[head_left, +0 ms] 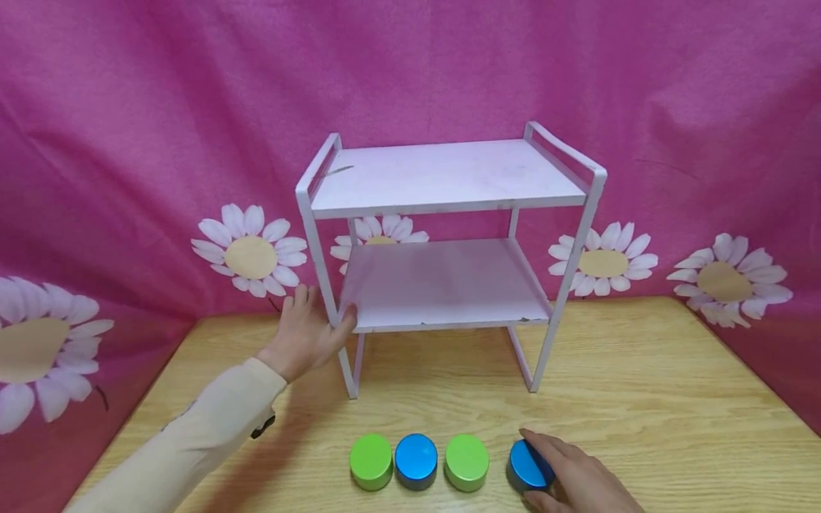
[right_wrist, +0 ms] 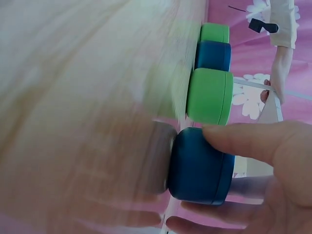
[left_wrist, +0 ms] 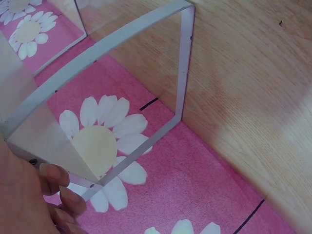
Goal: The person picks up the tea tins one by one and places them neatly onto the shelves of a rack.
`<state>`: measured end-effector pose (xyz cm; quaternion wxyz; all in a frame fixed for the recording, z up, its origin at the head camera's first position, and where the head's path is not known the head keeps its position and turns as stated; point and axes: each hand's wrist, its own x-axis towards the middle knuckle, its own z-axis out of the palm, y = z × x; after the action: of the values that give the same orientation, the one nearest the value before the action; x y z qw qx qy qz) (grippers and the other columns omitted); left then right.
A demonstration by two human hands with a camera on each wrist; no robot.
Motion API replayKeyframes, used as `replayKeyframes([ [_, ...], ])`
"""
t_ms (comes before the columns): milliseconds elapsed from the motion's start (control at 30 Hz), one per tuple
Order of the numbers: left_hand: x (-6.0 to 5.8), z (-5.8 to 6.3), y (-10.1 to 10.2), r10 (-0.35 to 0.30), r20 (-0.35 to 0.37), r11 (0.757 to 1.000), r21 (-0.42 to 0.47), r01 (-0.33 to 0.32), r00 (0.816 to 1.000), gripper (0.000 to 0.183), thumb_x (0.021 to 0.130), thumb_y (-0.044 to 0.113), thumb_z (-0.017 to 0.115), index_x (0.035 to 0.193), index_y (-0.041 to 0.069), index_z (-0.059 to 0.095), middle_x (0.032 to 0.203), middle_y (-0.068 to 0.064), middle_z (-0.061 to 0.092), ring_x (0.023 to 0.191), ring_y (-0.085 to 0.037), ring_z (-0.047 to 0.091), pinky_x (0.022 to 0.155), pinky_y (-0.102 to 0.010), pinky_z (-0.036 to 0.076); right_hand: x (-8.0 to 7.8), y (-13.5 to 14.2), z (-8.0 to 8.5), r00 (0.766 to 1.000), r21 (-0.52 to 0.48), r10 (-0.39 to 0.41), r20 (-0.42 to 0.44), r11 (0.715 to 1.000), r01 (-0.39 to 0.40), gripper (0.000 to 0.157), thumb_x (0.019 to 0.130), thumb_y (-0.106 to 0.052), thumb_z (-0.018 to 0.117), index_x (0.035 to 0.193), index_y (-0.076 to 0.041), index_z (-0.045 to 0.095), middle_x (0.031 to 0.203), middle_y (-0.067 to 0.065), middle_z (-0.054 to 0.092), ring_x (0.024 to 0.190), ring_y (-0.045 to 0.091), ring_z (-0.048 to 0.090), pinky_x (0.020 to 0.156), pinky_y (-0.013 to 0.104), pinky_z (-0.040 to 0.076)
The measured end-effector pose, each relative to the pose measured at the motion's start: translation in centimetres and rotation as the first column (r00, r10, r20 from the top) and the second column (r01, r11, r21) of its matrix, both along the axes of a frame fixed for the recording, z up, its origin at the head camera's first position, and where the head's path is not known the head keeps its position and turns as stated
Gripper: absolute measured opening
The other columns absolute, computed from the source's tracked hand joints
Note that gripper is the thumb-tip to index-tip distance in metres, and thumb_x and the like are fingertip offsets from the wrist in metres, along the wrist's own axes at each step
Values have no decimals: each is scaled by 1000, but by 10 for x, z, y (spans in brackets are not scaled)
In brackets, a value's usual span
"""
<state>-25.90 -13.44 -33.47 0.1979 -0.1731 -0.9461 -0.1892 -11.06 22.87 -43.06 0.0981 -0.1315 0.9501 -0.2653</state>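
A white two-tier shelf rack stands on the wooden table. My left hand grips its left side at the lower board, with the thumb in front of the front leg. In the left wrist view the curled fingers lie at the edge of the board. At the front right, my right hand holds a round blue tin between thumb and fingers. The right wrist view has the thumb on one side of this blue tin and fingers on the other; its base is right at the tabletop.
Left of the held tin, a green tin, a blue tin and another green tin stand in a row before the rack. A pink cloth with white daisies hangs behind and around the wooden table.
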Motion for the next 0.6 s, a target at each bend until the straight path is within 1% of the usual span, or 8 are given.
replayKeyframes([
  [133,1,0,-1,-8,-3,1000,2,8,1000,33,91,39,50,76,10,44,74,-7,41,74,-28,38,65,-38,31,0,-2,1,1000,-1,-12,-1,1000,12,76,73,-34,82,135,-4,50,126,17,58,104,31,58,80,54,52],
  [267,1,1,-1,-6,25,1000,19,5,1000,32,91,39,50,79,10,44,76,-7,42,76,-28,39,66,-38,31,-2,-4,3,998,-14,-40,40,999,41,76,72,-33,83,135,-5,51,125,16,58,104,31,58,82,54,51],
  [333,1,1,-1,-9,43,999,32,8,999,31,91,39,51,80,10,45,78,-8,42,78,-28,39,67,-38,31,-3,-6,5,995,-17,-69,74,997,70,76,72,-33,83,135,-6,51,125,14,58,104,29,57,83,54,50],
  [467,0,0,-1,-16,59,999,43,13,998,30,90,38,53,83,10,46,81,-8,44,79,-27,40,68,-38,32,-5,-7,6,988,-14,-105,109,994,108,76,71,-32,84,135,-7,52,124,12,59,103,27,57,85,54,50],
  [600,-2,-1,-1,-7,55,999,36,5,998,30,90,39,53,82,11,46,80,-8,45,78,-27,40,68,-38,32,-6,-8,5,988,-13,-104,113,994,106,74,72,-31,83,135,-6,52,123,12,60,101,27,58,85,53,50],
])
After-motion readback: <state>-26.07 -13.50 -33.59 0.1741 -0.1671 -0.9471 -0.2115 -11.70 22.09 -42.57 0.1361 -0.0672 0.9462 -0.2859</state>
